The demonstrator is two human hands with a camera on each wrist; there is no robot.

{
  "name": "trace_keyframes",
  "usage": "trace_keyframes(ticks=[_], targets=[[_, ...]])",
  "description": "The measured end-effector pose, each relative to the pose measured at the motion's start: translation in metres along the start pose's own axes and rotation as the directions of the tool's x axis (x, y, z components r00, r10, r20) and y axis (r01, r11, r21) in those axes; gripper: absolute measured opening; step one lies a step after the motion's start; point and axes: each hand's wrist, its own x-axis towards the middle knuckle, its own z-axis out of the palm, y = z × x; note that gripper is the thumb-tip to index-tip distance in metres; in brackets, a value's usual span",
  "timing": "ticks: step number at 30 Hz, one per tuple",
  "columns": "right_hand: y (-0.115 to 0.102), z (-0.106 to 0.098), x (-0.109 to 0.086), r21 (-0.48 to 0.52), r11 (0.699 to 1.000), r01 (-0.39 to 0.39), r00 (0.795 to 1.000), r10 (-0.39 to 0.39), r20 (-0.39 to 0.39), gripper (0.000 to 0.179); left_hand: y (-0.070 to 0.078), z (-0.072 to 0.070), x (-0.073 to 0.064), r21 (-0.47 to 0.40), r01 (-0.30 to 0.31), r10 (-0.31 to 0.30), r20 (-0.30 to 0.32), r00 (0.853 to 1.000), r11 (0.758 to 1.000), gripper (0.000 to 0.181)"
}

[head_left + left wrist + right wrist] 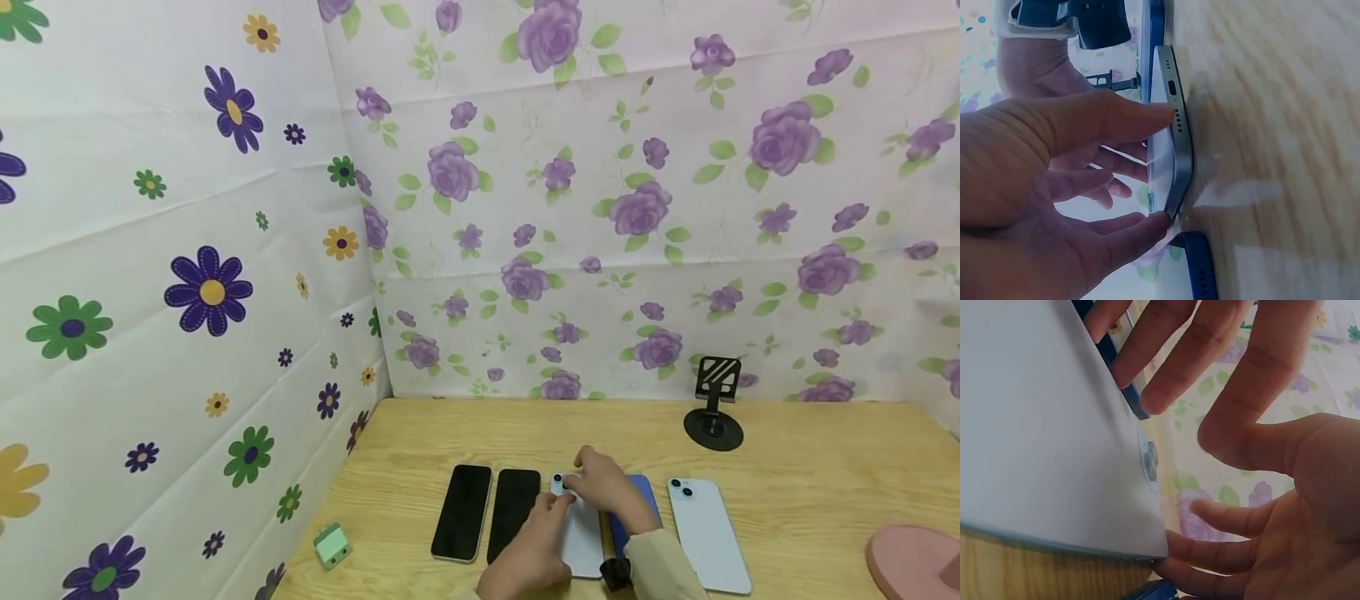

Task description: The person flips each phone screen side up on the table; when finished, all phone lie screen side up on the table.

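Observation:
A pale blue phone lies back side up on the table, its paired camera lenses near the far left corner. My left hand reaches over its left side, fingers extended, fingertips at its edge. In the left wrist view the left thumb overlaps the phone's bottom edge, beside the charging port. From the right, my right hand bends over the far end, its fingertips at the far right corner in the right wrist view. The two hands nearly meet by the lenses.
Two phones with black screens up, the outer and the inner, lie to the left. Rightward are a blue phone and another pale phone. A black folding stand, a green charger and a pink round object stand around them.

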Motion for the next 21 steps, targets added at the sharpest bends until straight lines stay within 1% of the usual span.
trace_keyframes(ticks=[2, 6, 9, 11, 16, 18, 21], targets=[[0.003, 0.001, 0.001, 0.013, 1.000, 0.013, 1.000, -0.013, -0.020, 0.031, 0.004, 0.000, 0.000, 0.011, 0.016, -0.016, -0.002, 1.000, 1.000, 0.090], [0.002, -0.001, 0.001, 0.043, 0.998, 0.040, 0.998, -0.037, -0.054, 0.031, 0.009, 0.000, 0.000, 0.091, 0.054, -0.054, -0.004, 0.999, 0.994, 0.089], [0.000, -0.003, 0.001, 0.076, 0.996, 0.036, 0.998, -0.032, -0.051, 0.036, 0.010, -0.001, 0.001, 0.136, 0.067, -0.068, 0.004, 0.998, 0.989, 0.088], [-0.001, -0.004, 0.000, 0.090, 0.996, 0.028, 0.999, -0.024, -0.040, 0.040, 0.010, -0.001, 0.002, 0.142, 0.062, -0.064, 0.011, 0.998, 0.988, 0.088], [-0.005, -0.009, -0.004, 0.112, 0.993, 0.035, 0.999, -0.032, -0.024, 0.045, 0.008, -0.003, 0.003, 0.102, 0.041, -0.042, 0.016, 0.999, 0.994, 0.088], [-0.006, -0.011, -0.006, 0.118, 0.992, 0.039, 0.999, -0.037, -0.022, 0.046, 0.006, -0.003, 0.003, 0.064, 0.034, -0.035, 0.014, 0.999, 0.997, 0.089], [-0.007, -0.014, -0.007, 0.117, 0.993, 0.036, 0.999, -0.034, -0.020, 0.046, 0.003, -0.003, 0.002, -0.003, 0.007, -0.007, 0.020, 1.000, 1.000, 0.091]])
